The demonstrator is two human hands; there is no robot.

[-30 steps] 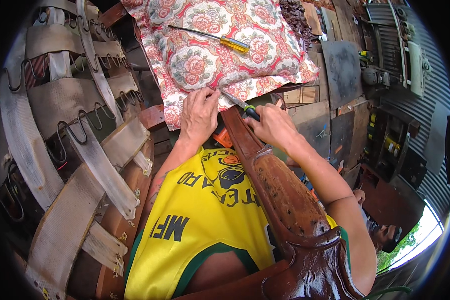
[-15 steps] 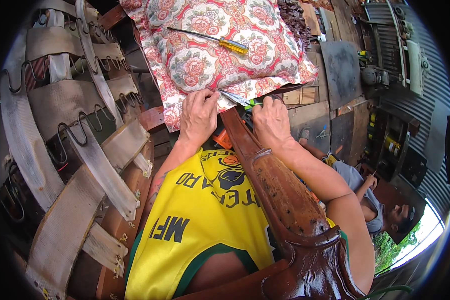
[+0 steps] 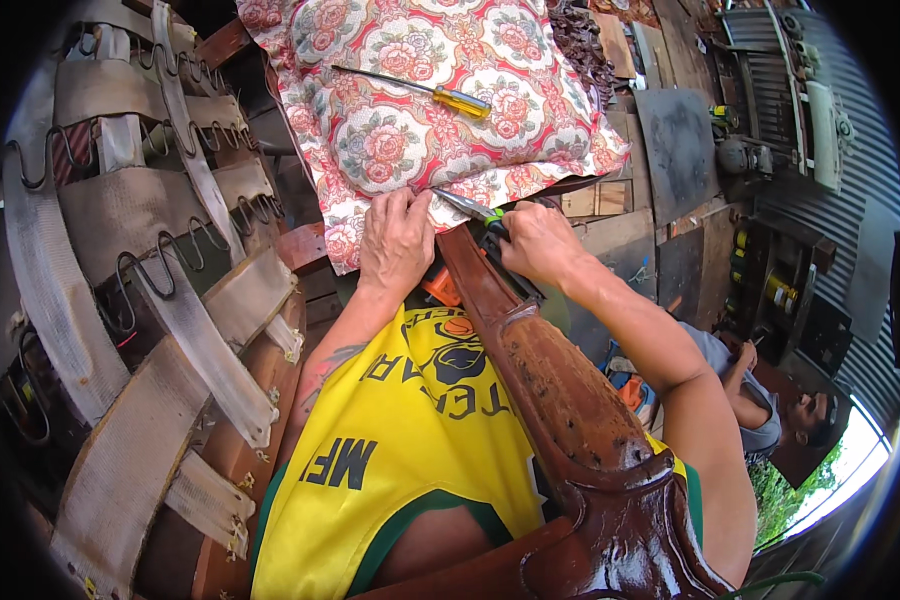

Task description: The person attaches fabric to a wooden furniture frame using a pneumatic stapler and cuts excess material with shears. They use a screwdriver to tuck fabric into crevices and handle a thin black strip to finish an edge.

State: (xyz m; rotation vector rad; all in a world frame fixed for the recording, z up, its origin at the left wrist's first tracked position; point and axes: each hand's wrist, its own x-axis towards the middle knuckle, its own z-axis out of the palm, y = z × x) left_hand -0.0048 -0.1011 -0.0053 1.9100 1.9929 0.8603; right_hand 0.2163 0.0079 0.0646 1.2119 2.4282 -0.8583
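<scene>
My right hand [image 3: 540, 242] is closed around the green and black handles of a pair of scissors [image 3: 462, 204]. The metal blades point left and lie at the near hem of a floral cushion [image 3: 410, 150], red, pink and white. Beside the blade tips, my left hand [image 3: 396, 236] pinches the cushion's fabric edge, its fingers bent and close together. On top of the cushion rests a screwdriver [image 3: 460, 102] with a yellow handle and a long thin shaft.
A varnished brown wooden arm [image 3: 570, 400] runs between my forearms. On the left stands a frame with worn webbing straps [image 3: 150, 190] and wavy metal springs [image 3: 160, 245]. Another person [image 3: 745, 400] sits at the right. Dark flat boards [image 3: 678, 150] lie beyond the cushion.
My right hand has shifted slightly left and lower and turned, showing more of the scissors' handles and blades. The left hand stays at the fabric edge, slightly lower.
</scene>
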